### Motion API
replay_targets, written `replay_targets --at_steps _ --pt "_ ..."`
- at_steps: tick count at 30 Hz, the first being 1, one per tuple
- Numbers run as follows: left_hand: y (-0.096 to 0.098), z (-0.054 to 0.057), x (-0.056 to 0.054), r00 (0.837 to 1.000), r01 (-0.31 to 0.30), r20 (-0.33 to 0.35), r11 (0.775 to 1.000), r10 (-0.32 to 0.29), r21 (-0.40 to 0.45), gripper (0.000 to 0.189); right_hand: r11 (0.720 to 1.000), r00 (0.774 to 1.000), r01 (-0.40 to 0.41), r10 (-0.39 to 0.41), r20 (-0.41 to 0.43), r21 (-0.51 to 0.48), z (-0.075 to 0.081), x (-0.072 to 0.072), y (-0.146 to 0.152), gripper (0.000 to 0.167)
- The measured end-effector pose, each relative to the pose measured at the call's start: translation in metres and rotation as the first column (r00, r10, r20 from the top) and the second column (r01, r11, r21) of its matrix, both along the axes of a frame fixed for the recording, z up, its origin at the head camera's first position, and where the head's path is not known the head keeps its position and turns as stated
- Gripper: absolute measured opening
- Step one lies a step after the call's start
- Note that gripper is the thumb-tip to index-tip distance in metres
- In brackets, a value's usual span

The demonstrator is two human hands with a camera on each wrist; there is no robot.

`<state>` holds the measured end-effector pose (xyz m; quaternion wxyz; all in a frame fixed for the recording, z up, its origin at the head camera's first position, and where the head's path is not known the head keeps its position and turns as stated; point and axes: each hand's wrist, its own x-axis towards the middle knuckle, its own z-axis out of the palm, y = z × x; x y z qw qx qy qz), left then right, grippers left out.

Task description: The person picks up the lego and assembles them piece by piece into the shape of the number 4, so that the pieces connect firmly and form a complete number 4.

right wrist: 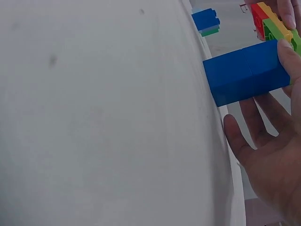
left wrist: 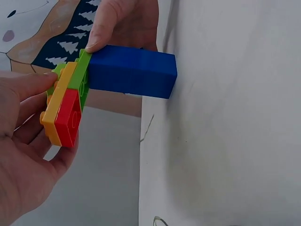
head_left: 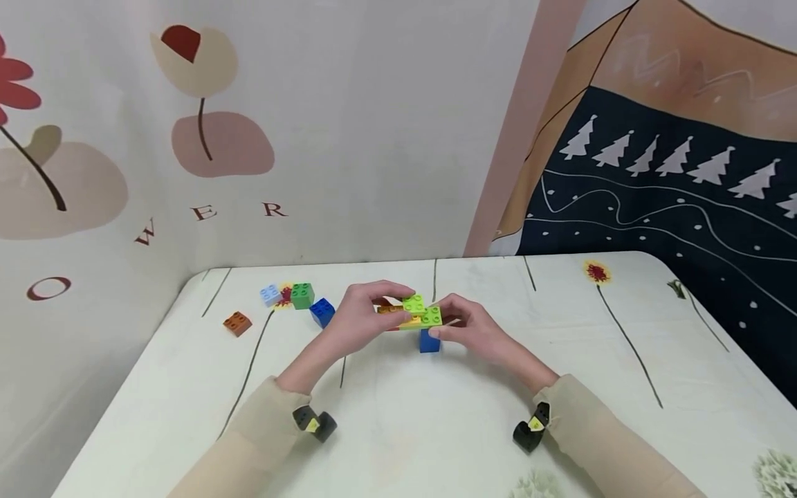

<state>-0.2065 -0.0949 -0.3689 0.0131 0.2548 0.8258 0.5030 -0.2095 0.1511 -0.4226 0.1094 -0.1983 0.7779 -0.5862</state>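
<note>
A column of two stacked blue bricks (right wrist: 247, 73) stands upright on the table. At its top are lime green bricks (head_left: 432, 317), with a yellow brick (left wrist: 62, 106) and a red brick (left wrist: 69, 117) jutting out sideways toward the left. An orange-brown brick (head_left: 390, 310) shows on that overhanging part, partly covered by fingers. My left hand (head_left: 358, 321) pinches the overhanging yellow part between thumb and fingers. From the other side my right hand (head_left: 476, 332) grips the top of the blue column, its thumb at the joint with the lime green brick.
To the left on the white patterned tablecloth (head_left: 386, 429) lie a loose blue brick (head_left: 322, 312), a green brick (head_left: 302, 296), a light blue brick (head_left: 270, 295) and a brown brick (head_left: 237, 324). A printed cloth wall (head_left: 373, 138) rises behind the table.
</note>
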Motion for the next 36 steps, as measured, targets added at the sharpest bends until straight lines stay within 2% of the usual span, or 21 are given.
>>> replay_targets --at_steps 9,14,23,31,36 --pt "0.011 0.001 -0.004 0.995 0.067 -0.076 0.998 -0.068 -0.015 0.028 1.000 0.999 -0.022 0.021 -0.025 -0.008 -0.001 -0.002 -0.002 0.027" --pt "0.016 0.002 -0.004 0.993 0.090 -0.081 0.996 -0.090 -0.006 0.028 1.000 0.999 -0.023 0.023 -0.035 -0.003 0.000 -0.003 -0.002 0.026" --pt "0.022 0.001 -0.002 0.993 0.060 -0.100 0.993 -0.070 -0.097 0.030 1.000 0.999 -0.012 0.012 -0.037 0.022 0.001 -0.003 0.001 0.025" --pt "0.022 0.000 -0.003 0.995 0.045 -0.079 0.993 -0.054 -0.111 0.027 1.000 0.999 -0.015 0.016 -0.036 0.015 0.002 -0.003 0.001 0.026" --pt "0.021 0.000 -0.004 0.996 0.060 -0.056 0.995 -0.065 -0.081 0.024 1.000 0.999 -0.019 0.020 -0.039 0.009 0.002 -0.003 0.001 0.026"
